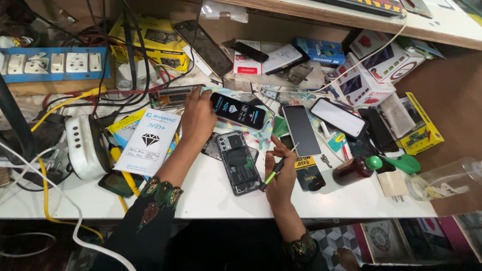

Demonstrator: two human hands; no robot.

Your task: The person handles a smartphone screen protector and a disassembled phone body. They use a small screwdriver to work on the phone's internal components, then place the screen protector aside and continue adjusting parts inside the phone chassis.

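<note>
An opened phone [240,161] lies face down near the middle of the white bench, its back off and its insides showing. My right hand [280,175] rests just right of it, shut on a thin tool with a green and black grip [275,173] whose tip points up. My left hand [198,116] reaches further back, fingers spread, touching the left end of a black phone box [239,110] and lying over small parts. Both sleeves are dark with embroidered cuffs.
Several phones and screen panels [301,129] lie right of the hands. A white flat packet with a diamond mark [148,141], a white device [86,146], a blue socket strip [55,63], tangled cables, stacked boxes [377,65], a dark bottle [352,170] and a tape roll [419,186] crowd the bench.
</note>
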